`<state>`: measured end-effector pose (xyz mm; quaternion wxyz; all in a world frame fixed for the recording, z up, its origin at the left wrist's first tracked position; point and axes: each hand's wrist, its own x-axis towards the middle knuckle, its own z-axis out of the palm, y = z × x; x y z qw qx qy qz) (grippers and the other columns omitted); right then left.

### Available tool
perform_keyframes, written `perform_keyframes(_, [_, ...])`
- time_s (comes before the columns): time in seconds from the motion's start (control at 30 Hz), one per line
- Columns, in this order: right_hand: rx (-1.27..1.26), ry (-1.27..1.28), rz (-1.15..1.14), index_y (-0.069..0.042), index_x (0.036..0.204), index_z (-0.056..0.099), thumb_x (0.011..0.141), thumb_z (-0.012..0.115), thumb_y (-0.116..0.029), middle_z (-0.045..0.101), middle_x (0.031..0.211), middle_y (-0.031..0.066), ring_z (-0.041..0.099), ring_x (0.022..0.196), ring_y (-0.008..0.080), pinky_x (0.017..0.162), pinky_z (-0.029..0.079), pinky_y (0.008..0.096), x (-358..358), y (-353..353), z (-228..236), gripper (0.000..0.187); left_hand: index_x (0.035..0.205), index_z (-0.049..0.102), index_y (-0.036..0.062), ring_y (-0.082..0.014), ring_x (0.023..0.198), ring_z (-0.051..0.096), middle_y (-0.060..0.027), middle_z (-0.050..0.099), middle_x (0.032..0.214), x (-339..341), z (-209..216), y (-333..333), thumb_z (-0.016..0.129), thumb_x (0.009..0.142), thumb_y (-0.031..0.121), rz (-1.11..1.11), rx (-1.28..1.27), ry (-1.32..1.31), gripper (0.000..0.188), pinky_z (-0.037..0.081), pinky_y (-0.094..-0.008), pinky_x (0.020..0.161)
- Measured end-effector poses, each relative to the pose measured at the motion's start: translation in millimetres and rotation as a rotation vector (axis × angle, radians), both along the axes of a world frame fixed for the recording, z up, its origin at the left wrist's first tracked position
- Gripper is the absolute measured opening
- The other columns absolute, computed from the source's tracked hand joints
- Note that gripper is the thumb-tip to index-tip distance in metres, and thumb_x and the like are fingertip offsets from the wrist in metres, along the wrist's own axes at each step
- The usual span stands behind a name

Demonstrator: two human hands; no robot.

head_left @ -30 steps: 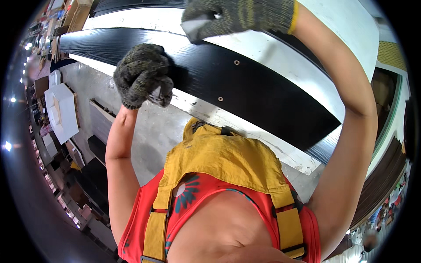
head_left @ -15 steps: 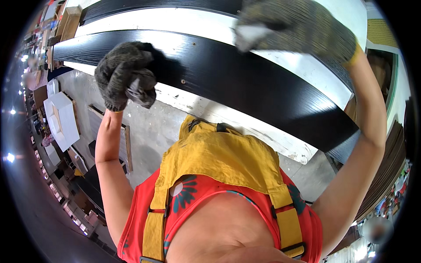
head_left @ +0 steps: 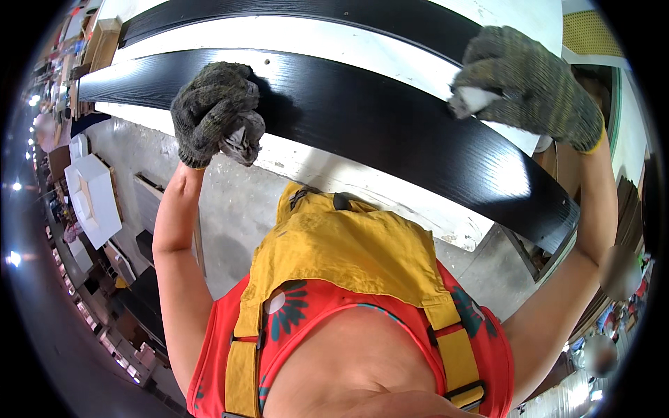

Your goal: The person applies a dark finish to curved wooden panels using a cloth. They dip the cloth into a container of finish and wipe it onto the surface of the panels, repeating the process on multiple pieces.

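Observation:
My left hand (head_left: 212,111), in a dark grey knit glove, is closed round a crumpled grey cloth (head_left: 244,137) at the near edge of a long black board (head_left: 376,118). My right hand (head_left: 523,83), in a similar glove with a yellow cuff, grips a white wad (head_left: 476,99), perhaps cloth or paper. It is over the board's far edge, toward the right; whether the wad touches the surface I cannot tell. The board has a glossy wood-grain face and a small hole near my left hand.
A second black board (head_left: 306,10) lies farther off, parallel, on the white work surface (head_left: 453,226). Left, on the concrete floor (head_left: 223,202), stands a white box-like piece (head_left: 94,198). Stacked brown sheets (head_left: 592,317) are at the right. Blurred people appear at the edges.
My right hand has moved right and nearer along the board with the white wad. My left hand has shifted slightly right, still holding the grey cloth. The view has shifted a little.

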<state>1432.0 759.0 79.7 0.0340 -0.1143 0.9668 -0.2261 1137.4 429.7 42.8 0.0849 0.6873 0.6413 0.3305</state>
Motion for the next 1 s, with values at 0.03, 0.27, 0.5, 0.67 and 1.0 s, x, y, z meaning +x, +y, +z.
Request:
perform_keyframes(0.03, [-0.01,0.016,0.004,-0.011,0.107,0.071,0.072,0.08,-0.033,0.065,0.107,0.0107,0.061,0.104,0.0286,0.091,0.05,0.0405,4.7,0.4,2.3,0.042,0.09,0.074,0.0017,-0.0327,0.098,0.066,-0.0117,0.072,0.091,1.7,0.5,2.0,0.065,0.076,0.02,0.03,-0.028,-0.062,0.025,0.05,-0.0435,0.09])
perform_keyframes(0.27, [-0.145,0.128,-0.05,-0.01,0.108,0.068,0.084,0.069,-0.033,0.066,0.102,0.0129,0.06,0.101,0.0305,0.089,0.048,0.0402,-42.6,-22.7,6.0,0.033,0.089,0.073,-0.0013,-0.0336,0.097,0.065,-0.0137,0.072,0.091,-9.7,-12.6,17.6,0.064,0.076,0.019,-0.059,-0.008,-0.23,0.026,0.047,-0.0439,0.092])
perform_keyframes(0.5, [-0.255,0.033,-0.018,-0.007,0.104,0.069,0.083,0.07,-0.027,0.065,0.094,0.0124,0.06,0.091,0.0321,0.081,0.048,0.041,-36.3,-18.6,-0.7,0.029,0.088,0.073,-0.0007,-0.0313,0.097,0.064,-0.0126,0.072,0.09,-0.1,-11.4,18.7,0.063,0.074,0.017,-0.035,-0.026,-0.328,0.024,0.046,-0.0434,0.094])
perform_keyframes(0.67, [-0.255,-0.004,-0.018,-0.007,0.103,0.07,0.083,0.071,-0.024,0.066,0.094,0.0116,0.06,0.092,0.031,0.082,0.048,0.0403,2.0,-7.2,15.2,0.027,0.089,0.073,-0.0009,-0.0315,0.097,0.064,-0.0131,0.071,0.091,10.7,6.7,4.9,0.061,0.075,0.017,0.026,-0.044,-0.263,0.025,0.045,-0.0438,0.095])
perform_keyframes(1.0, [-0.134,-0.087,-0.072,-0.01,0.103,0.071,0.084,0.071,-0.025,0.067,0.096,0.0082,0.062,0.09,0.0269,0.081,0.048,0.0382,90.4,14.6,34.7,0.025,0.097,0.068,-0.004,-0.0366,0.095,0.067,-0.0186,0.07,0.094,16.9,13.2,6.0,0.062,0.08,0.027,-0.065,-0.032,0.105,0.035,0.049,-0.0479,0.093])
